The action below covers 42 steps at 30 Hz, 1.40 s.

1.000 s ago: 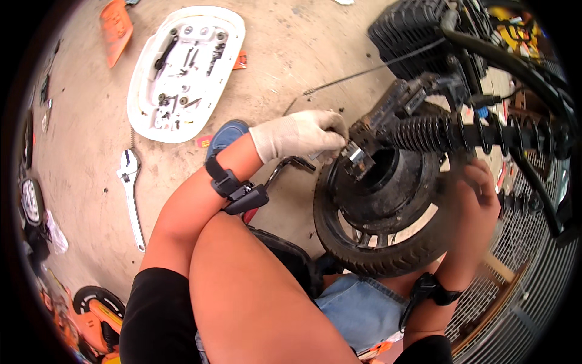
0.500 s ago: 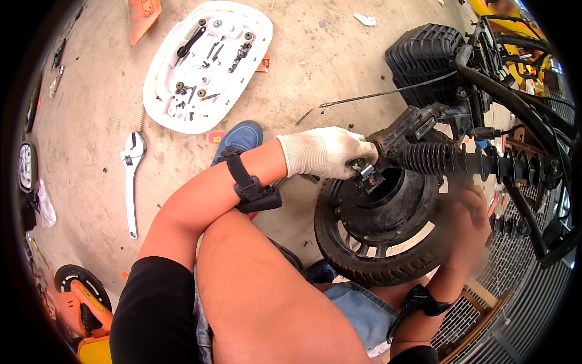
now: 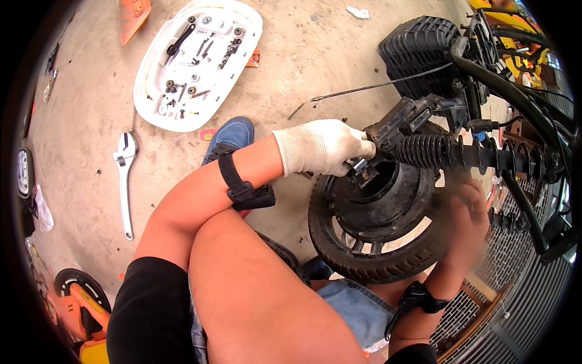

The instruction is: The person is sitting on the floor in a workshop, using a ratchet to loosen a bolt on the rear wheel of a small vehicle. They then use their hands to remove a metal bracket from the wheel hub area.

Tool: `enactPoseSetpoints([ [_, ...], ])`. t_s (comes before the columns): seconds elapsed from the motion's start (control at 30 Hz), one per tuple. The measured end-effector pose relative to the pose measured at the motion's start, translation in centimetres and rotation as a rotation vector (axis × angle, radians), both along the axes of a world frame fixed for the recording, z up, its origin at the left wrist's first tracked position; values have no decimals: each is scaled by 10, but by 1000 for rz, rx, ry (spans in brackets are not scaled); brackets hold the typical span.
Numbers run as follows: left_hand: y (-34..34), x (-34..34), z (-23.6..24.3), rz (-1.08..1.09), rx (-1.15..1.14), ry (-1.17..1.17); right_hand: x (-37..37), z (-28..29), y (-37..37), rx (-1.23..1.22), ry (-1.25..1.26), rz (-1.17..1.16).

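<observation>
My left hand, in a white knit glove, is closed round a small metal bracket at the wheel's axle end, its thumb and fingers pressed against it. The fingertips are partly hidden. Below and right of the glove stands a black wheel with a treaded tyre and a wide dark hub. A black swingarm end and a coil-spring shock absorber adjoin the hub. My right hand is at the wheel's right side, below the shock absorber; its fingers are smeared and what they touch is hidden.
A white tray-like cover with bolts, washers and small parts lies on the floor at the upper left. Near it are an adjustable wrench and my blue shoe. A thin cable stretches from the black finned box. Frame tubes rise at right.
The whole view has shifted slightly, so the floor items appear a little further left. Both hands keep nearly the same places at the wheel, the left still closed on the bracket.
</observation>
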<state>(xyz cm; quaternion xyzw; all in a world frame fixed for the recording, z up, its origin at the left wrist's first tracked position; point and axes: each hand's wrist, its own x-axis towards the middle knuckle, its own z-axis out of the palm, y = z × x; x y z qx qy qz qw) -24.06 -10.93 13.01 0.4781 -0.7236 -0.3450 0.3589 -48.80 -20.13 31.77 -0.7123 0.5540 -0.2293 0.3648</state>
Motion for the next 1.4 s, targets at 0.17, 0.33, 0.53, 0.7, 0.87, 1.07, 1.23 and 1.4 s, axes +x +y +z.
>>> enactPoseSetpoints([
  [0.17, -3, -4, 8, -6, 39, -95, 0, 0, 0, -5, 3, -9],
  [0.33, 2, 0, 6, 16, 110, 11, 1, 0, 2, -6, 5, -20],
  [0.53, 5, 13, 5, 121, 253, 125, -1, 1, 0, -14, 19, -16],
  [0.7, 8, 19, 13, 166, 662, 587, 0, 1, 1, -32, 34, -29],
  [0.87, 6, 13, -6, 362, 797, 736, 5, 2, 2, -9, 26, -37],
  [1.07, 0, 0, 2, 202, 1008, 639, 2, 1, 1, -20, 42, -21],
  [1.23, -2, -14, -6, 190, 1038, 571, 1, 0, 0, -7, 15, -16],
  [1.4, -2, -13, -9, 106, 1041, 512, 0, -1, 0, -1, 3, -27],
])
